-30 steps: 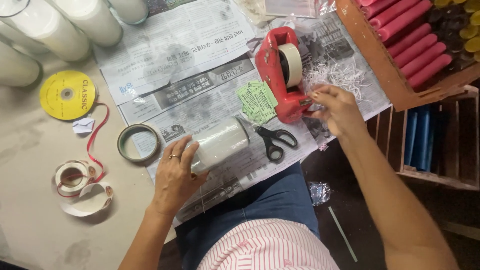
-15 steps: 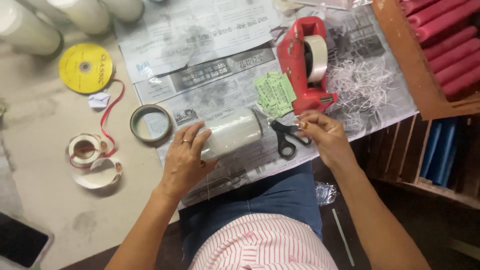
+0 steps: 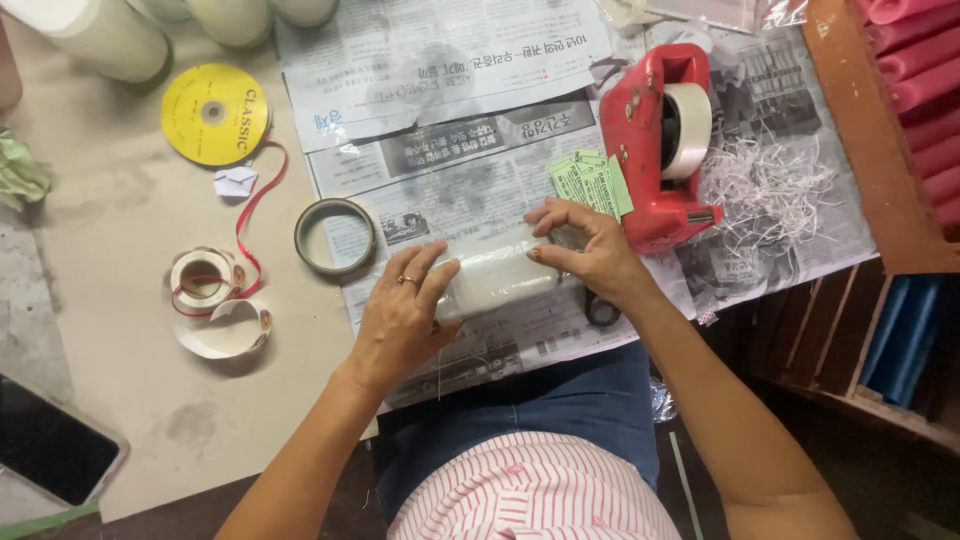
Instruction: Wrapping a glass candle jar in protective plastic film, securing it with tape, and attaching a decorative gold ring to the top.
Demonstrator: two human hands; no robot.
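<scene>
The person wears a shirt with thin pink and white stripes and blue jeans. Both arms are bare to the elbow and beyond. The left hand carries a thin ring on one finger; the right hand has painted nails.

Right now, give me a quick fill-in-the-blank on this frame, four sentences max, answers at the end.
1. Both hands rest on a wrapped white ____ lying on its side on the newspaper.
2. The left hand wears a ____ on one finger.
3. The tape dispenser right of the right hand is ____ in colour.
4. The small paper slips beside the dispenser are ____.

Missing words: candle; ring; red; green
</scene>
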